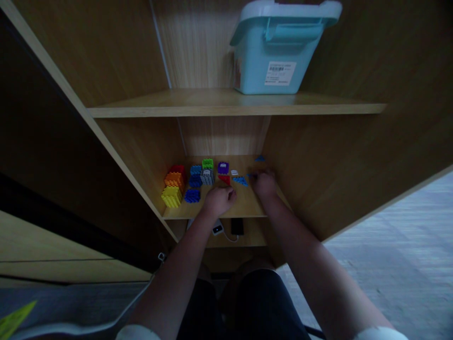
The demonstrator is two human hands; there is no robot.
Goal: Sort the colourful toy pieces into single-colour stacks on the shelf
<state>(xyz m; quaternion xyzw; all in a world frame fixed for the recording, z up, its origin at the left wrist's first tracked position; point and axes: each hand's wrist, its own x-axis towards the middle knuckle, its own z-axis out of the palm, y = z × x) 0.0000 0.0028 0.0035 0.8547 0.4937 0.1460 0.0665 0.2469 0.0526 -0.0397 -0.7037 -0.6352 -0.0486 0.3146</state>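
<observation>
My left hand (219, 200) hovers over the front of the middle shelf with its fingers curled together; what they hold, if anything, is hidden. Farther right, my right hand (264, 183) is closed, its fingertips on a small blue plastic piece (249, 175). Between the hands lie a light blue triangular tile (240, 181) and a red triangular tile (224, 179). Behind them are a purple block (222, 167) and a small white piece (234, 172). Another blue piece (260, 158) rests in the back right corner.
Yellow (171, 197), orange (175, 179) and red (178, 169) blocks line the left wall. Beside them stand several blue blocks (192, 195), a grey block (207, 177) and a green block (207, 163). Above, a shelf (198, 105) bears a teal bin (255, 61). Below lies a black cabled device (237, 226).
</observation>
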